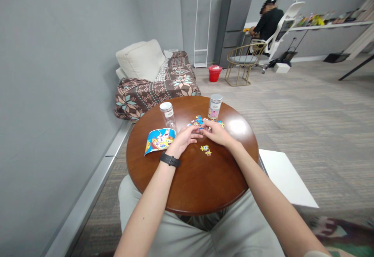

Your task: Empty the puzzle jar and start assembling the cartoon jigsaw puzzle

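Colours we see on and around the brown round table (193, 186)

We see blue-and-yellow puzzle pieces (201, 121) near its far edge, a blue cartoon picture sheet (159, 140) at its left edge, a black wristband (170, 160), and a red bucket (214, 73).

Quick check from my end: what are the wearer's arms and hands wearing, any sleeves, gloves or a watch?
Both forearms are bare, with no sleeves or gloves in view. The left hand has a black band, like a watch or fitness tracker, around its wrist. The right hand and its wrist carry nothing, and no rings can be made out on the fingers.
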{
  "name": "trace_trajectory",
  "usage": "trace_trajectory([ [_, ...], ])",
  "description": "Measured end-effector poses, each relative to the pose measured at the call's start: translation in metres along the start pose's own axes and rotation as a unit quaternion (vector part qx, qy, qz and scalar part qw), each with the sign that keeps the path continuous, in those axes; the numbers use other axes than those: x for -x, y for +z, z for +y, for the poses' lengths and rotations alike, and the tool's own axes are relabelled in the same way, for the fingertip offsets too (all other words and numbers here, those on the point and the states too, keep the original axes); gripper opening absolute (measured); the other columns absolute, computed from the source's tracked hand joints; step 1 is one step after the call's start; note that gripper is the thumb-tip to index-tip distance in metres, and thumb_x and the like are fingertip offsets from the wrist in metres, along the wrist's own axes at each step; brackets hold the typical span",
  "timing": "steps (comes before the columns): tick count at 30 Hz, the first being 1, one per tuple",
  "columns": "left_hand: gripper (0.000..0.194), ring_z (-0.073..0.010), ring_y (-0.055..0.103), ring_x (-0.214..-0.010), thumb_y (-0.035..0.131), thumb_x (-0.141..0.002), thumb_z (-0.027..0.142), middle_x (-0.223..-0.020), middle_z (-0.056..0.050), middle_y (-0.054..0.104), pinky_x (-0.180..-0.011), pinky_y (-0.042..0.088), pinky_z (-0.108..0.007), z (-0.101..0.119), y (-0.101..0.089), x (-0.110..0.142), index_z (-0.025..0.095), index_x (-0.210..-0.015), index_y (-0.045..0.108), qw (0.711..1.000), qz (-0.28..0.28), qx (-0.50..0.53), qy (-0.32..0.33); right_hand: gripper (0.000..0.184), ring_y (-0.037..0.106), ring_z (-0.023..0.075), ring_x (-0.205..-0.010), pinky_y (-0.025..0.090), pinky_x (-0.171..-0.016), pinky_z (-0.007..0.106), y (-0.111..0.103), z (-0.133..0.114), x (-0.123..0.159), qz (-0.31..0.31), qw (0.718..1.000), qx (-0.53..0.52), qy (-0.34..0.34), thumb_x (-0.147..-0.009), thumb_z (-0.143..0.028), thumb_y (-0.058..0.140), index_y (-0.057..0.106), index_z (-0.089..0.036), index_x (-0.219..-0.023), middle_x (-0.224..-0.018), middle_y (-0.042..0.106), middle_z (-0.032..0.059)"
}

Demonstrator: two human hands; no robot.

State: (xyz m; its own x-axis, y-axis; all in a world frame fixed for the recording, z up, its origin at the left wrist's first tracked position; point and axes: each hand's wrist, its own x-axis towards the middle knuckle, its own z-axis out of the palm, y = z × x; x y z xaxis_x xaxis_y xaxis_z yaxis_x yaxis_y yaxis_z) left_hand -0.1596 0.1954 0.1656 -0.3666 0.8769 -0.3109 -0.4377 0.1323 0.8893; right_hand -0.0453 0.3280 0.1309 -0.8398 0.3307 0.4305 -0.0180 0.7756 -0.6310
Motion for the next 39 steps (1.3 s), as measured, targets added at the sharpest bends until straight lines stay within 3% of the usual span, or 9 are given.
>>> trace_trajectory([
  [7, 0.007, -0.0155, 0.071, -0.070, 0.063, -0.083, 0.018, -0.083, -0.007, 0.069, -0.047, 0.039, -0.016, -0.0010, -0.0017, 0.0005, 0.013, -0.086, 0.060, 1.000, -0.011, -0.019, 0.011, 0.021, 0.056, 0.0167, -0.075, 0.043, -0.070, 0.028, -0.0041, -0.0038, -0.0018, -0.007, 1.000, 0.009, -0.009, -0.093, -0.025, 0.047, 0.065, -0.020, -0.084, -0.082, 0.063, 0.0039],
  [14, 0.010, -0.0101, 0.068, -0.061, 0.067, -0.083, 0.018, -0.078, -0.002, 0.066, -0.046, 0.037, -0.015, -0.0034, -0.0030, -0.0023, 0.014, -0.083, 0.057, 1.000, 0.019, -0.007, 0.008, 0.021, 0.059, 0.0185, -0.080, 0.046, -0.073, 0.030, -0.0035, -0.0007, -0.0022, 0.002, 0.999, 0.029, -0.023, -0.092, -0.021, 0.048, 0.068, -0.019, -0.087, -0.085, 0.065, 0.0054],
  [22, 0.012, -0.0077, 0.064, -0.055, 0.068, -0.083, 0.019, -0.076, -0.001, 0.066, -0.045, 0.037, -0.016, -0.0036, -0.0044, -0.0032, 0.014, -0.082, 0.057, 0.999, 0.034, -0.006, 0.023, 0.022, 0.055, 0.0136, -0.066, 0.046, -0.066, 0.027, -0.0025, -0.0033, -0.0012, 0.003, 1.000, -0.016, 0.002, -0.090, -0.026, 0.052, 0.064, -0.020, -0.107, -0.084, 0.065, 0.0030],
  [39, 0.012, -0.0067, 0.062, -0.052, 0.066, -0.081, 0.014, -0.067, 0.000, 0.065, -0.044, 0.035, -0.015, -0.0044, -0.0047, -0.0083, 0.015, -0.080, 0.054, 0.998, 0.060, -0.016, 0.028, 0.024, 0.053, 0.0135, -0.066, 0.042, -0.062, 0.026, -0.0033, -0.0081, 0.0000, -0.019, 0.999, -0.034, 0.009, -0.088, -0.038, 0.058, 0.062, -0.019, -0.102, -0.074, 0.057, -0.0002],
])
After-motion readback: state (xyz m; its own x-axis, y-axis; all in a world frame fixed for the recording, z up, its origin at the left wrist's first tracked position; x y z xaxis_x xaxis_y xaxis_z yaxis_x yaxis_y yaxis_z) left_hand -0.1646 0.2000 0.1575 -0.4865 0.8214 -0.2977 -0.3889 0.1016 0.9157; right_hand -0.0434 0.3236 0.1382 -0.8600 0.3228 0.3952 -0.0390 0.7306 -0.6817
